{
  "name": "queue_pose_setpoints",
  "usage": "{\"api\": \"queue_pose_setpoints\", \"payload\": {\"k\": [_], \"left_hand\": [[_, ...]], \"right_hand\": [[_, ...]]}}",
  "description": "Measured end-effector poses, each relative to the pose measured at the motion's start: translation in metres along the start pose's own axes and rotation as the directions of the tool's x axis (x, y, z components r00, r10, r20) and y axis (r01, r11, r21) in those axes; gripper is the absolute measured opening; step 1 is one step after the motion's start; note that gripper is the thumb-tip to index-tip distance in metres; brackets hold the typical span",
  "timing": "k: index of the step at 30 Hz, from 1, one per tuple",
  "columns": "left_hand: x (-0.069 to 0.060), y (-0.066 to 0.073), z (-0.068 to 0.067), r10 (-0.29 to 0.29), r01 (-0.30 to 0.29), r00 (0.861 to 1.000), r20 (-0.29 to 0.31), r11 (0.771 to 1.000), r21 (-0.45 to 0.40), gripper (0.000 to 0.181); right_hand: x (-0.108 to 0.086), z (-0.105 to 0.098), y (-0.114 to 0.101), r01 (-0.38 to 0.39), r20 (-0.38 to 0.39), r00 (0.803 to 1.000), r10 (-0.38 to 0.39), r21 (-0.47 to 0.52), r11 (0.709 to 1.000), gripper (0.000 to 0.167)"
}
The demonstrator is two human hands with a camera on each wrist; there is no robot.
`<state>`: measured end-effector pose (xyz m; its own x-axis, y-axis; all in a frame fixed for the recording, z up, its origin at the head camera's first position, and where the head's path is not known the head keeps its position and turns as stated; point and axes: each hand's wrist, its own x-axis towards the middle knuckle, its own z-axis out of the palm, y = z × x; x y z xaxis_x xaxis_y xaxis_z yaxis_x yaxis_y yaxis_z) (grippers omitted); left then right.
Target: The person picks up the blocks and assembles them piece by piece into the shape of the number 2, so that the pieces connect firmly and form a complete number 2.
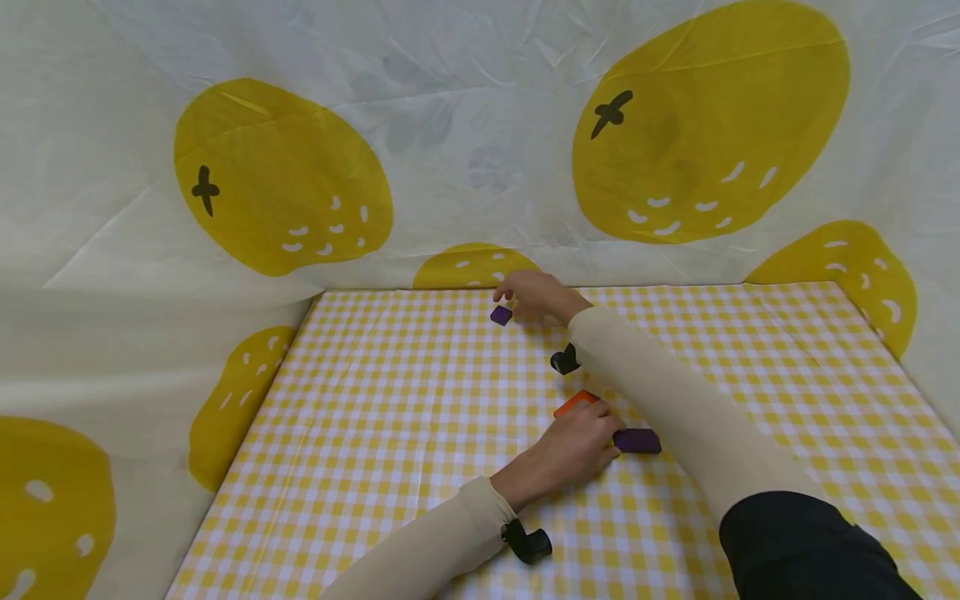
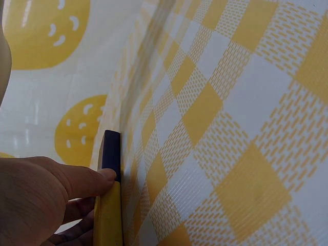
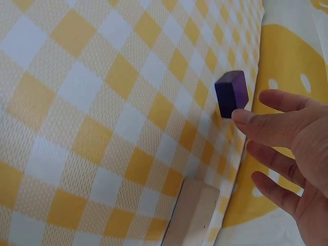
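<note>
My left hand (image 1: 576, 446) is at mid-table, its thumb at the join between a dark purple block (image 2: 111, 148) and a yellow block (image 2: 107, 215). Its fingers are behind the yellow block, partly hidden. In the head view the purple block (image 1: 637, 441) lies flat to the right of this hand, and an orange-red block (image 1: 574, 404) shows just beyond the knuckles. At the far edge, my right hand (image 1: 542, 296) has its fingers spread beside a small purple block (image 3: 233, 95). The thumb tip is at that block's lower edge; whether they touch I cannot tell.
A pale wooden block (image 3: 192, 212) lies near the far edge, below the right hand in the right wrist view. The checked tablecloth (image 1: 390, 400) meets a fruit-printed sheet (image 1: 465, 167) along the back and left. Dark wrist cameras (image 1: 528, 543) hang from both sleeves.
</note>
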<state>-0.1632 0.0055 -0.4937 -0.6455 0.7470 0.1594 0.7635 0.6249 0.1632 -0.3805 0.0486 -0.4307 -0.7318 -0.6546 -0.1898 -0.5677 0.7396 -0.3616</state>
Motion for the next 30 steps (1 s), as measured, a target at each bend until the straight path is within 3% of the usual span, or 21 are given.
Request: {"api": "queue_pose_setpoints", "payload": {"k": [6,12,30], "left_hand": [[0.0,0.001,-0.002,0.002,-0.002,1.0,-0.01,1.0,0.019,0.023],[0.0,0.002,-0.001,0.008,-0.008,1.0,-0.013,1.0,0.012,0.022],[0.0,0.001,0.001,-0.005,0.005,1.0,0.0,1.0,0.023,0.024]], "right_hand": [[0.009,0.003,-0.006,0.004,0.031,1.0,-0.004,-0.009,1.0,0.042],[0.015,0.009,-0.002,0.009,0.013,1.0,-0.007,-0.096,0.995,0.034],[0.008,0.004,0.001,-0.041,0.023,0.999,0.045,-0.148,0.988,0.028]]}}
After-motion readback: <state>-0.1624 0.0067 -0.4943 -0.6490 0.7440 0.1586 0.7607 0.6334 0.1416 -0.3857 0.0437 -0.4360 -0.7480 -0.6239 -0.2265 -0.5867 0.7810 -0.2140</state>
